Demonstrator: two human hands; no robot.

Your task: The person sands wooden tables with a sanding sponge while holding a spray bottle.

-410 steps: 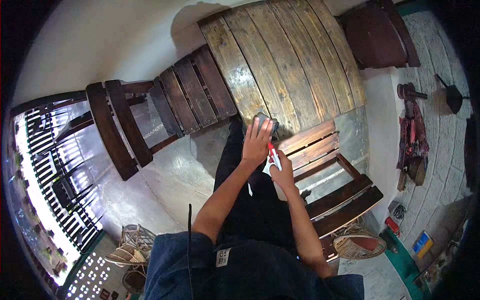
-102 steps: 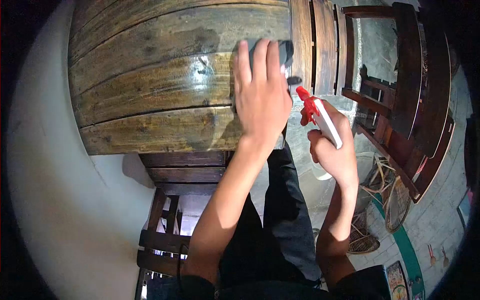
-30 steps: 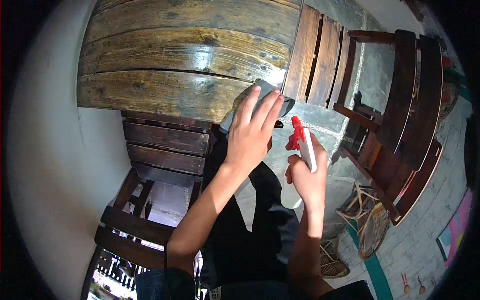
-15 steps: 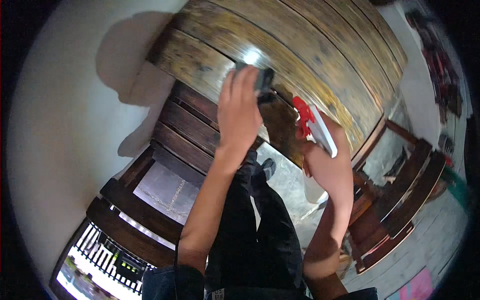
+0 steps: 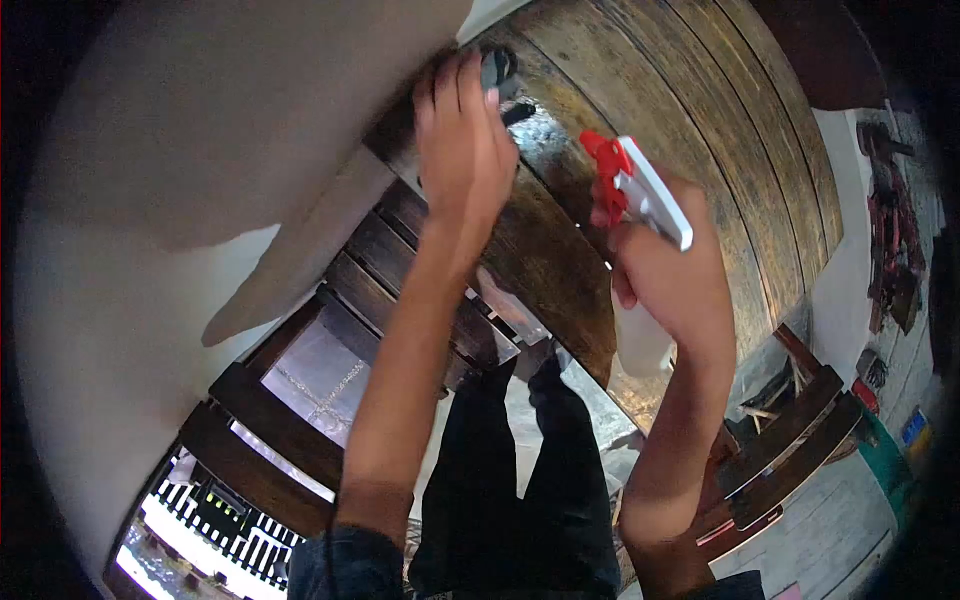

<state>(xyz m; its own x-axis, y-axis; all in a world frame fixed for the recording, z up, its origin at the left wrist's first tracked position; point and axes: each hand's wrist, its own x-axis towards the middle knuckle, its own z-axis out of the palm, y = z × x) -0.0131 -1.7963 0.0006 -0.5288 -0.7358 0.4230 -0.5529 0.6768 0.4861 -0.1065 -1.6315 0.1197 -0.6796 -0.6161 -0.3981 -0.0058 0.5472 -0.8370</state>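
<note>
Our left hand [image 5: 462, 165] covers a soft-looking cloth [image 5: 496, 72], grip unclear; our right hand [image 5: 676, 268] clamps the spray bottle [image 5: 641, 338], likely light, best held below its trigger [image 5: 611, 178].

There are two hands, one left hand [image 5: 460, 135] and one right hand [image 5: 672, 265], with one cloth [image 5: 496, 75] and one spray bottle [image 5: 655, 195]. One worktop [image 5: 690, 130] shows, and at least two chairs, one left [image 5: 275, 420] and one right [image 5: 785, 430]. Two trouser legs [image 5: 465, 480] and two sleeves [image 5: 350, 562] complete the count.
</note>
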